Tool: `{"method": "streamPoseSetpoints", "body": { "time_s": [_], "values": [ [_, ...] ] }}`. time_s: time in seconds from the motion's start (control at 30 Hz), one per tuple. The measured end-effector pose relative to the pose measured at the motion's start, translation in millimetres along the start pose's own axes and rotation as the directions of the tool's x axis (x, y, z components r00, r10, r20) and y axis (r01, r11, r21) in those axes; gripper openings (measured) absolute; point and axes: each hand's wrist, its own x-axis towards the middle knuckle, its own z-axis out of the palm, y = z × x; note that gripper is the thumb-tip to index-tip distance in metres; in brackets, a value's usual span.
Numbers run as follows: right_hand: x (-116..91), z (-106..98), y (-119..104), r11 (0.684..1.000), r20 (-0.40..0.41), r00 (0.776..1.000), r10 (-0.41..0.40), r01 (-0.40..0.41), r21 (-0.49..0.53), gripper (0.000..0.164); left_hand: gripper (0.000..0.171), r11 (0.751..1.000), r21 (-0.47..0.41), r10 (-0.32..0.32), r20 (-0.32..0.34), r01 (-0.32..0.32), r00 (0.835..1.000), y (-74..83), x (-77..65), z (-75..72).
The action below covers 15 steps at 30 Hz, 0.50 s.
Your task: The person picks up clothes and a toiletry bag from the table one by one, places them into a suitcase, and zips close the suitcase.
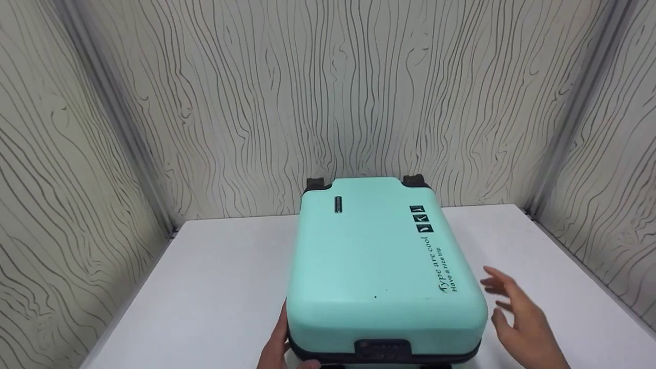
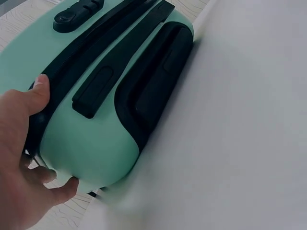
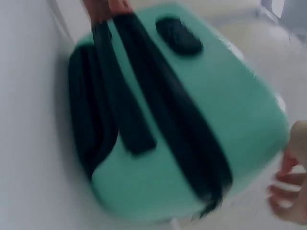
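A mint-green hard-shell suitcase (image 1: 359, 256) lies flat on a white table, its wheels toward the back wall and its lock (image 1: 383, 350) toward me. My left hand (image 1: 277, 343) grips its near left corner. In the left wrist view the thumb (image 2: 41, 88) presses on the dark zipper band (image 2: 62, 76), while the fingers curl around the side. A black carry handle (image 2: 120, 60) crosses the near end. Off the suitcase's right side, my right hand (image 1: 523, 318) is held in the air with fingers loosely bent, holding nothing. The right wrist view is blurred.
The white table (image 1: 220, 277) extends on both sides of the suitcase. Behind it stands a wood-grain patterned wall (image 1: 328, 102), with similar panels at left and right. Two dark wheels (image 1: 414, 180) stick out at the suitcase's far end, near the back wall.
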Motion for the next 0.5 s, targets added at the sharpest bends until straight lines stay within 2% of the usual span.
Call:
{"method": "streamPoseSetpoints", "body": {
  "time_s": [0.03,0.1,0.13,0.17,0.2,0.27,0.37,0.5],
  "values": [
    [-0.6,-0.5,12.1,0.995,0.127,0.988,0.085,-0.092,0.049,0.066,0.101,1.0,0.011,0.01,0.0,-0.01,1.0,0.8,0.5,0.7],
    [-2.3,0.9,32.4,0.963,0.331,0.926,0.179,-0.234,0.133,0.066,0.106,0.999,0.043,0.023,-0.008,-0.022,1.0,2.9,0.8,2.5],
    [-3.1,2.2,40.4,0.942,0.396,0.896,0.203,-0.289,0.171,0.066,0.108,0.998,0.05,0.03,-0.009,-0.029,1.0,4.2,0.8,3.4],
    [-3.7,3.8,47.2,0.922,0.433,0.876,0.213,-0.327,0.207,0.068,0.11,0.998,0.058,0.041,-0.005,-0.04,0.999,5.7,0.9,4.3],
    [-3.5,5.2,52.4,0.906,0.45,0.865,0.223,-0.354,0.23,0.071,0.111,0.997,0.068,0.046,-0.011,-0.045,0.999,7.3,1.3,5.1],
    [-1.6,7.9,60.6,0.894,0.446,0.863,0.236,-0.373,0.247,0.073,0.111,0.996,0.061,0.064,-0.007,-0.064,0.998,10.8,1.5,6.3],
    [5.1,9.8,70.4,0.873,0.482,0.846,0.228,-0.397,0.283,0.069,0.106,0.995,-0.026,0.094,0.021,-0.093,0.995,15.2,0.9,7.7],
    [17.2,9.4,82.1,0.862,0.578,0.81,0.096,-0.359,0.359,0.054,0.101,0.985,-0.141,0.104,0.018,-0.101,0.994,19.0,-0.5,12.3]
  ]
}}
